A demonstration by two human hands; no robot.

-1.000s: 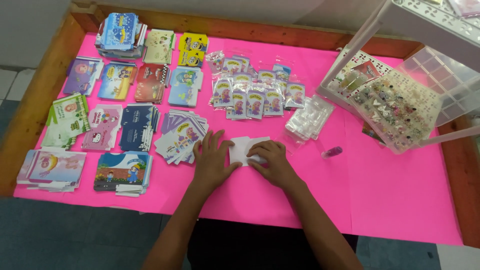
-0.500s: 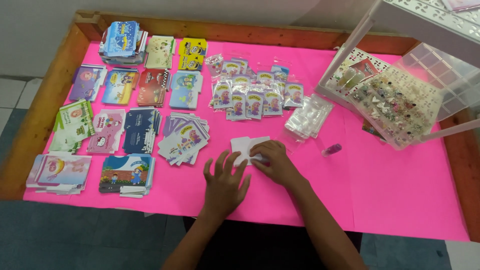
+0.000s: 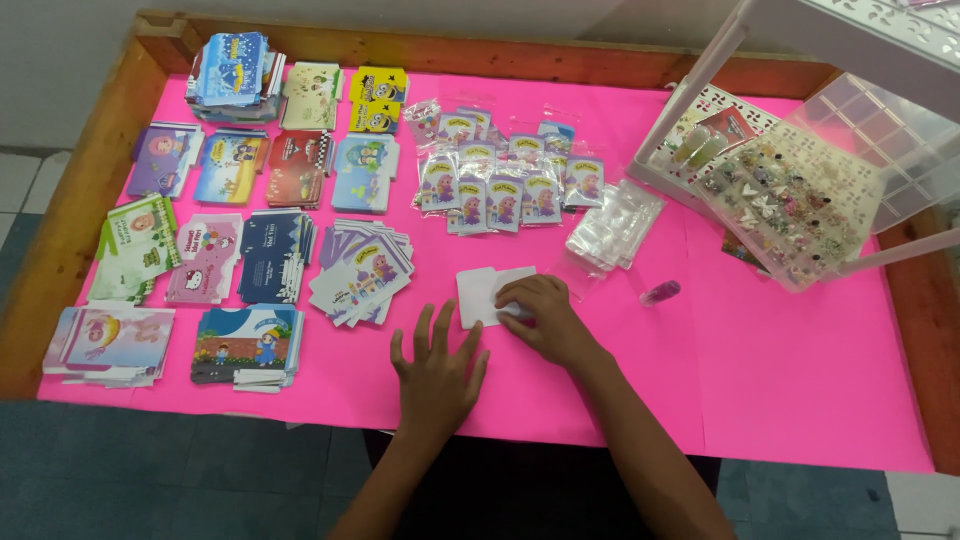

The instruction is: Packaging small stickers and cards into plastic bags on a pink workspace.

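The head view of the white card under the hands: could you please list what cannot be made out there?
- Flat white paper card: its right part is hidden under the right hand; whether the grip pinches or only presses it cannot be told.
- Clear plastic compartment box: its small pieces are too small to identify.
- White perforated plastic shelf: cut off by the top edge.

left hand (image 3: 437, 372): bare, no glove, no ring or watch seen
right hand (image 3: 545, 318): bare, no glove, no ring seen
forearms: both bare up to the bottom edge of the view, no sleeves showing
wrists: no bands or bracelets
nails: short, too small to tell more
clothing: dark, between the arms
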